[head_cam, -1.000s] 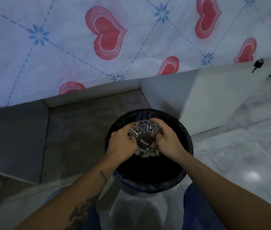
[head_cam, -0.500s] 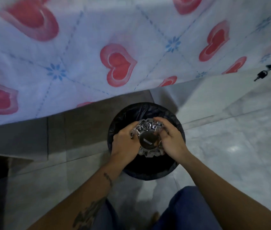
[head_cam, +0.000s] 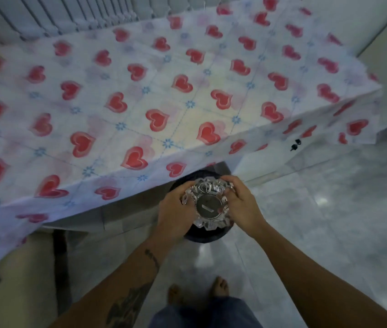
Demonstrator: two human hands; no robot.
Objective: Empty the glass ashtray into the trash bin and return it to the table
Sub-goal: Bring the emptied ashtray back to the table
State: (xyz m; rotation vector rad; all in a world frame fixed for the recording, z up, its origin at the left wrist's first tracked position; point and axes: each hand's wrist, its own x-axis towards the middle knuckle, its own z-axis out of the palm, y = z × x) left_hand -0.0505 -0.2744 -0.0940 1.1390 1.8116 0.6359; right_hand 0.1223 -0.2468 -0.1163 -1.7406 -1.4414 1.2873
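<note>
I hold the cut-glass ashtray (head_cam: pixel 207 204) in both hands, just in front of the table edge. My left hand (head_cam: pixel 174 210) grips its left rim and my right hand (head_cam: pixel 243 204) its right rim. The ashtray's round centre looks dark with a small pale strip on it; which way it faces I cannot tell. Directly below it stands the black-lined trash bin (head_cam: pixel 205 236), mostly hidden by the ashtray and my hands. The table (head_cam: pixel 140 95) with its white cloth of red hearts fills the upper view.
A white cabinet (head_cam: pixel 270 162) with keys (head_cam: pixel 295 144) in its lock stands under the table's right end. Glossy marble floor (head_cam: pixel 329 221) spreads to the right. My bare feet (head_cam: pixel 197 292) are below the bin. A white slatted wall runs behind the table.
The view has risen and pulled back, so the whole tabletop now shows. The ashtray, still in both hands, has come up away from the bin toward table height.
</note>
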